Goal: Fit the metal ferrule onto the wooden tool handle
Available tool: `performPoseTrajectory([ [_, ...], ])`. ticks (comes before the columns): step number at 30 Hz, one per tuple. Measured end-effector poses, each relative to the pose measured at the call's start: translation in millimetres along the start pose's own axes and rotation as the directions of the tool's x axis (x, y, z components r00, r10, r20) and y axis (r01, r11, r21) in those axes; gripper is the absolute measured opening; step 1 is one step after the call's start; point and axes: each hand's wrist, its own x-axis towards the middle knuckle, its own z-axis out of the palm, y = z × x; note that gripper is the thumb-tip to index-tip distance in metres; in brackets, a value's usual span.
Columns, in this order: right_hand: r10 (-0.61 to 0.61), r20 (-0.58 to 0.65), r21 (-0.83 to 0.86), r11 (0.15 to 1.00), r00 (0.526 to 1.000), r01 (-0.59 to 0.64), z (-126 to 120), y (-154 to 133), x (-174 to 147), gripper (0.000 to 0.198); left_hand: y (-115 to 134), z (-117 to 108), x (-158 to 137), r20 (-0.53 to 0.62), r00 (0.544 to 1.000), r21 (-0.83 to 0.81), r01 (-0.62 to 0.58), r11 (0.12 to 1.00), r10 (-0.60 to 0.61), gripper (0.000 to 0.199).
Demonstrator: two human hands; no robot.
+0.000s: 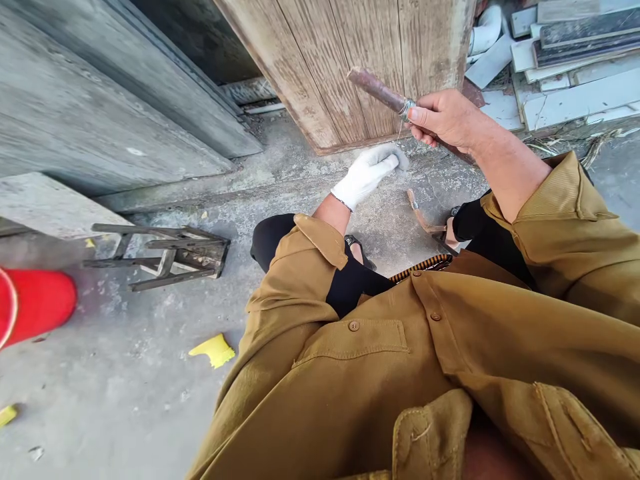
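Observation:
A brown wooden stick (375, 87) slants up to the left, with my right hand (443, 120) closed round it. Thin metal wire (407, 109) is wound in several turns about the stick, right beside my right thumb. From these turns a loose strand (399, 132) hangs down to my left hand (373, 170), which wears a white glove with grey fingertips. The gloved fingers are pinched together at the strand's lower end. A tool with a worn wooden handle (419, 212) rests on the ground by my right foot; its head is partly hidden.
A plank panel (345, 73) leans ahead of me. Stacked tiles and boards (575, 100) lie at the right, beside a white pipe elbow (487, 32). Leftward are a small wooden stool (165, 257) on its side, a red bucket (43, 303) and a yellow scrap (214, 350).

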Motion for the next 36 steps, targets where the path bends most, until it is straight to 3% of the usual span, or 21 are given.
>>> performPoseTrajectory([
  [2,-0.026,-0.099,-0.046,0.999,0.995,0.022,3.8,-6.8,-2.0,0.041,-0.6,-1.4,-1.7,-0.028,1.0,-0.035,0.001,0.999,-0.002,0.033],
  [4,-0.039,-0.103,-0.112,0.993,0.994,0.027,6.4,-15.8,-6.4,0.043,-3.7,-5.1,-2.9,-0.038,0.999,-0.076,0.007,0.997,-0.01,0.036],
  [7,-0.042,0.102,-0.206,0.977,0.994,0.063,7.5,-25.7,-13.1,0.043,-11.5,-8.3,-0.2,-0.1,0.995,-0.146,-0.016,0.989,0.001,0.044],
  [9,-0.071,0.256,-0.233,0.963,0.964,0.133,7.7,-27.7,-15.6,0.039,-16.7,-7.3,5.6,-0.143,0.989,-0.114,0.027,0.993,-0.043,0.044],
  [12,-0.172,0.336,-0.185,0.952,0.926,0.243,8.3,-28.9,-16.2,0.036,-21.8,-3.0,14.6,-0.186,0.977,0.006,0.102,0.995,-0.099,0.041],
  [15,-0.254,0.272,-0.133,0.945,0.928,0.298,8.0,-35.2,-14.8,0.038,-21.9,2.1,13.6,-0.244,0.967,-0.005,0.072,0.997,-0.071,0.045],
  [20,-0.231,0.111,-0.145,0.959,0.967,0.245,8.0,-55.5,-12.9,0.043,-11.6,13.3,-12.0,-0.092,0.995,-0.236,0.012,0.972,-0.035,0.05],
  [22,-0.209,0.072,-0.088,0.973,0.975,0.215,9.8,-62.5,-13.9,0.044,-3.4,18.9,-21.8,-0.129,0.991,-0.282,-0.017,0.959,-0.02,0.049],
  [28,-0.167,-0.044,0.005,0.986,0.985,0.167,17.7,-83.5,-23.9,0.037,23.6,28.5,-32.1,-0.273,0.954,-0.249,0.055,0.967,-0.125,0.048],
  [36,-0.143,-0.199,-0.023,0.99,0.97,0.141,28.7,-128.5,-52.3,0.039,31.0,42.8,-46.2,-0.18,0.983,-0.298,-0.032,0.954,-0.023,0.047],
])
